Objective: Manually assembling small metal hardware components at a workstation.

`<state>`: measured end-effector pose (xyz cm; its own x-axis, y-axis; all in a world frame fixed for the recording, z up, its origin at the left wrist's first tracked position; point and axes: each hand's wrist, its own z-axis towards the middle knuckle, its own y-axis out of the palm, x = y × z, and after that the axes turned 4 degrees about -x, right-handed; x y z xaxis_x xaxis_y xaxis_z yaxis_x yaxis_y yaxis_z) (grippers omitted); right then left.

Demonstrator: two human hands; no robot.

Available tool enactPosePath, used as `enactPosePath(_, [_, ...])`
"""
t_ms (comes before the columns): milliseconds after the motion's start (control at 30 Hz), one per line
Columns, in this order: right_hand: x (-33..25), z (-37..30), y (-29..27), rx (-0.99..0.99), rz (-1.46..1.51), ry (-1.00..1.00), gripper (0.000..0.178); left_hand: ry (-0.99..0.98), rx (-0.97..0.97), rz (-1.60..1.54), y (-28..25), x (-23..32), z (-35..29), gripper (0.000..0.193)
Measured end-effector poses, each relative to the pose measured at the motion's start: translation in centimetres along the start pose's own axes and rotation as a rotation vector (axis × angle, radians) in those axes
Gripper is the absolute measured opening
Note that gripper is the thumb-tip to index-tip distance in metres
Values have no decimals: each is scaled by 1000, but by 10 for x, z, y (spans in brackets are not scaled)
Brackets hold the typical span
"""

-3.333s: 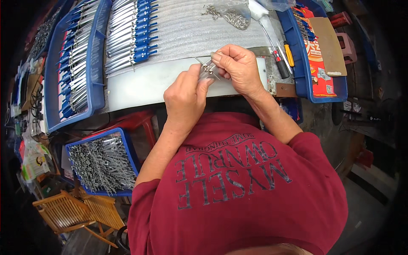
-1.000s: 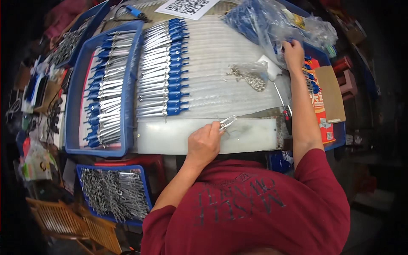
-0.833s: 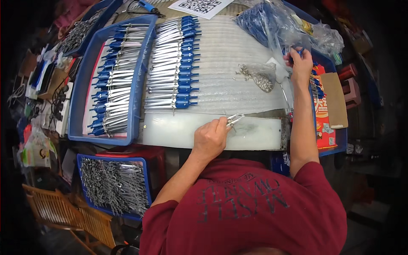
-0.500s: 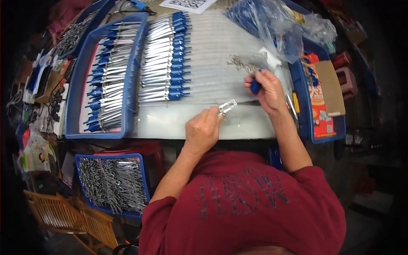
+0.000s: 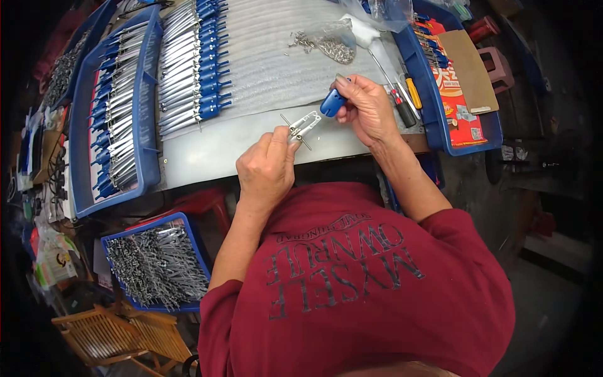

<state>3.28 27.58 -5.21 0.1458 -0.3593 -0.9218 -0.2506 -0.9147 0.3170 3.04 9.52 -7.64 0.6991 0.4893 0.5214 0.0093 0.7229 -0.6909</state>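
Note:
My left hand point(image 5: 269, 164) is closed on a small silver metal bracket point(image 5: 305, 124), which has two prongs and a thin cross rod. Its lower part is hidden by my fingers. Pinched in my right hand point(image 5: 370, 112) is a rounded blue plastic cap point(image 5: 331, 103) with slots. The cap hangs just right of the bracket's prongs, close but apparently apart from them. Beyond my hands, a heap of small screws point(image 5: 336, 49) lies partly in a clear bag on the foam sheet point(image 5: 264, 56). A row of silver parts with blue ends point(image 5: 207, 88) lies to the left.
A blue tray point(image 5: 149, 119) of similar parts stands at the left, and a blue bin point(image 5: 178, 217) of metal pieces sits lower. Screwdrivers with a red-black handle point(image 5: 404, 110) and a yellow handle point(image 5: 413, 93) lie by the right-hand blue tray point(image 5: 461, 149).
My right hand has come away from the screws toward me, bringing the blue cap near the bracket. The whole view has shifted, so the table sits further up and left.

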Motion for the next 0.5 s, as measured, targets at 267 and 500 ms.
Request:
enactPosePath(267, [5,-11,1,-10,-35,-34,16,-20,-48,39,-3,4,-7,23])
enactPosePath(500, [9,-14,1,-18,-34,-23,17,-3,-30,53,-2,3,-11,23])
